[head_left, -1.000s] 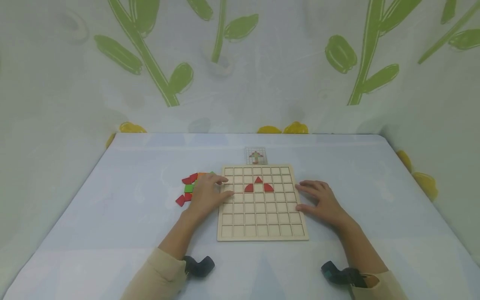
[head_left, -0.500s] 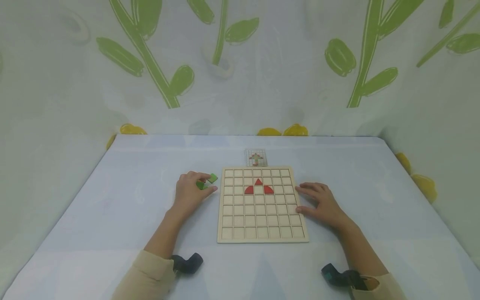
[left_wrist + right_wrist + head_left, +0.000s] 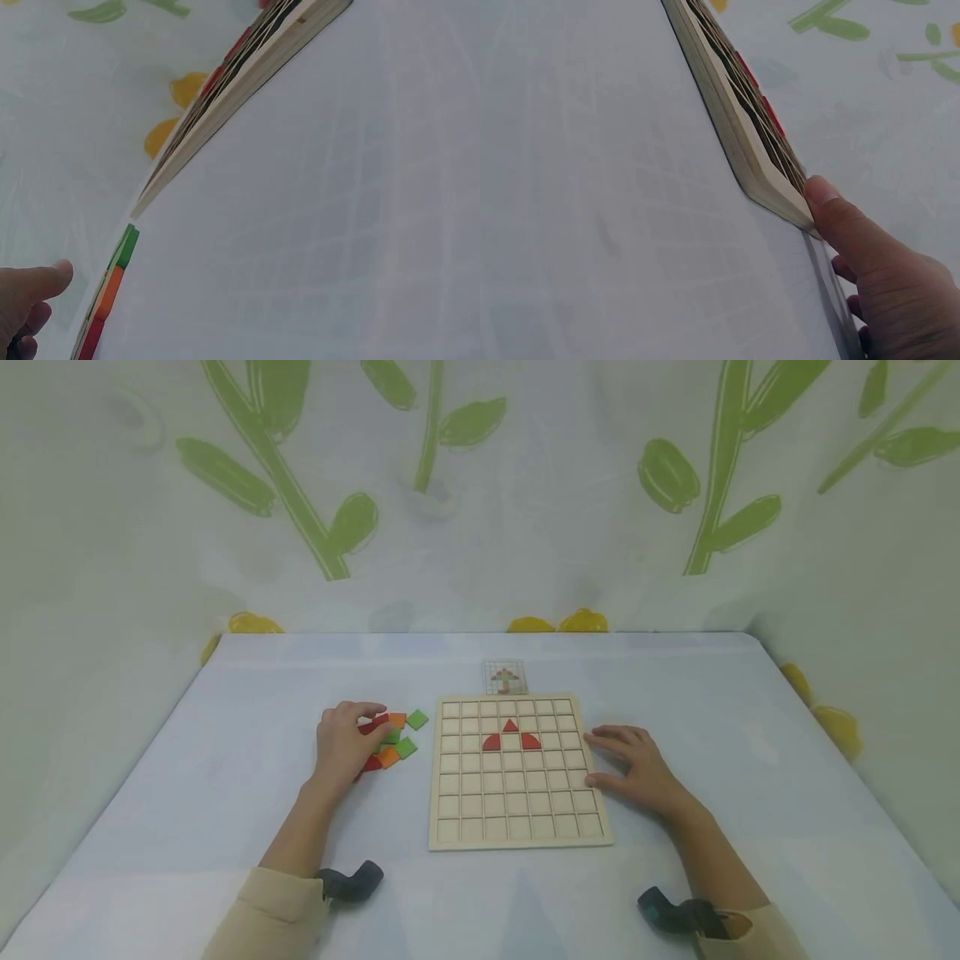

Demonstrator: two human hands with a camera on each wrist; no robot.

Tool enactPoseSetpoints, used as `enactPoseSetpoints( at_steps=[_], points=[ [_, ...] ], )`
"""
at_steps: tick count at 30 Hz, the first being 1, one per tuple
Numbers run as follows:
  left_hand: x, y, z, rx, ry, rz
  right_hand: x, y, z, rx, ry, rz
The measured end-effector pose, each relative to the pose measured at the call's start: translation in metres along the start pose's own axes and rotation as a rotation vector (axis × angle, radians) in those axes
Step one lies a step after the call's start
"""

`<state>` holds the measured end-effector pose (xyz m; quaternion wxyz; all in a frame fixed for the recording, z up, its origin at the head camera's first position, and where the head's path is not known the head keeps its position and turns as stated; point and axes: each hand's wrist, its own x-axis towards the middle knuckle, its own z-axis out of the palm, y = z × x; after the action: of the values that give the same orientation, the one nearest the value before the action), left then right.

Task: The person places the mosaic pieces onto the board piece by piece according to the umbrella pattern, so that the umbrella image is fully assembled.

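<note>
Beside left fingers (image 3: pixel 367 707), coloured tiles (image 3: pixel 392 737).

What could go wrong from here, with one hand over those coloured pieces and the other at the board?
The left hand is over closely bunched coloured pieces, so it might nudge neighbours aside or pick the wrong one. The right hand touches the edge of the wooden board, so a stray push could shift it and perhaps bump the small picture card lying right at its far edge.
</note>
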<state>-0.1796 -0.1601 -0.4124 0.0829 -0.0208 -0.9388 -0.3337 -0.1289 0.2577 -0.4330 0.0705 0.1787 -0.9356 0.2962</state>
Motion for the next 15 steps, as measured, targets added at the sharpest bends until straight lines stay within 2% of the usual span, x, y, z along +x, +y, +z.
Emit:
enactPoseSetpoints(
  at_steps=[7, 15],
  points=[
    [0.004, -0.007, -0.001, 0.027, -0.024, -0.03, -0.002, 0.001, 0.001, -0.014, -0.008, 0.017],
    [0.007, -0.012, -0.002, -0.001, -0.039, -0.061, -0.001, 0.001, 0.001, -0.021, -0.002, 0.001]
  ],
)
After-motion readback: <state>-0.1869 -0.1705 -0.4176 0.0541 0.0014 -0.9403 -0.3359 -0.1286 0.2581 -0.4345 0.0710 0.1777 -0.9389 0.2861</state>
